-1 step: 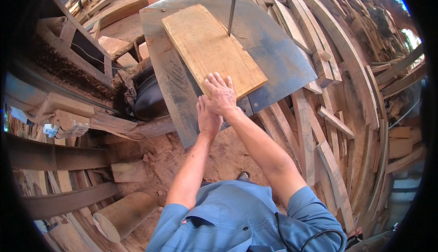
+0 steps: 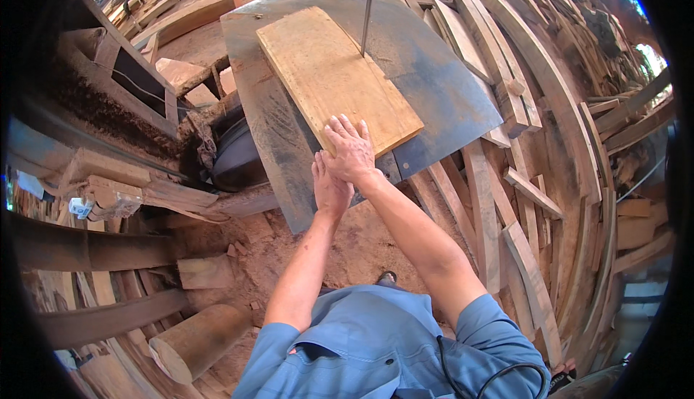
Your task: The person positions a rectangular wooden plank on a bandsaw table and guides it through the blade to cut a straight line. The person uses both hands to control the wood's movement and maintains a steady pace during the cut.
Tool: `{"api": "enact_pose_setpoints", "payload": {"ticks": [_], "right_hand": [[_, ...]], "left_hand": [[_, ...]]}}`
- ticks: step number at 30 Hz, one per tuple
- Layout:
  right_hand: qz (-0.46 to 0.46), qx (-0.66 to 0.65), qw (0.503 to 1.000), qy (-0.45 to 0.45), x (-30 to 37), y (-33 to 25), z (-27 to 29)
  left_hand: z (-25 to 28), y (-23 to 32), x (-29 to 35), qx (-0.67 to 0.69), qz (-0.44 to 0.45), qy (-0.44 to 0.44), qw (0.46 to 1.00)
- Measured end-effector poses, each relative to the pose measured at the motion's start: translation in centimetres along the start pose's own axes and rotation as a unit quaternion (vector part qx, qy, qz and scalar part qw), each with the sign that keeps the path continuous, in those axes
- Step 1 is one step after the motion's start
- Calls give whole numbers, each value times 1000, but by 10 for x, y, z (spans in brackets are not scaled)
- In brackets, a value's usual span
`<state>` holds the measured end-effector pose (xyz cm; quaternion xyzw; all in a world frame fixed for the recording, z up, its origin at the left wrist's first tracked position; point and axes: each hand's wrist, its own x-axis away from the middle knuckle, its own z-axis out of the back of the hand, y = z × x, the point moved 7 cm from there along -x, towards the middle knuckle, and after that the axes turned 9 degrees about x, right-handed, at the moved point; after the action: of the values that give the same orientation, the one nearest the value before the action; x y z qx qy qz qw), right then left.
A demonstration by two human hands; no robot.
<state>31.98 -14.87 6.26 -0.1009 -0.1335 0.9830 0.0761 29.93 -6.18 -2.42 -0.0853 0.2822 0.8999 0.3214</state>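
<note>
A thick, pale wooden board (image 2: 325, 74) lies flat on a grey metal saw table (image 2: 441, 103). Its right edge meets a thin upright band saw blade (image 2: 369, 16), where a small notch shows just nearer to me. My right hand (image 2: 353, 152) rests on the board's near end, fingers stretched flat over the top face. Close beside and partly beneath it, my left hand (image 2: 333, 189) is against the near left corner of the board. The left fingers that show are extended; the others are hidden behind the right hand.
Long planks (image 2: 538, 110) lie stacked to the right of the table. Left of it stand a dark rounded machine part (image 2: 238, 155) and sawdust-covered beams. A short log (image 2: 199, 341) lies at the lower left. Sawdust covers the floor (image 2: 282, 254) below the table.
</note>
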Motion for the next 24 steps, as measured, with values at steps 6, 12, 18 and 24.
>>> {"api": "enact_pose_setpoints", "payload": {"ticks": [6, 12, 18, 24], "right_hand": [[5, 12, 1000, 27, -9, 10, -2], [3, 7, 1000, 16, -10, 7, -1], [7, -4, 1000, 21, -10, 9, -1], [2, -6, 1000, 18, -10, 11, -3]], "left_hand": [[-1, 1, -12, 33, 21, -5, 999], [1, -1, -13, 38, 18, -6, 999], [0, -1, -13, 40, 4, 9, 999], [-1, 1, -14, 26, -1, 7, 1000]]}}
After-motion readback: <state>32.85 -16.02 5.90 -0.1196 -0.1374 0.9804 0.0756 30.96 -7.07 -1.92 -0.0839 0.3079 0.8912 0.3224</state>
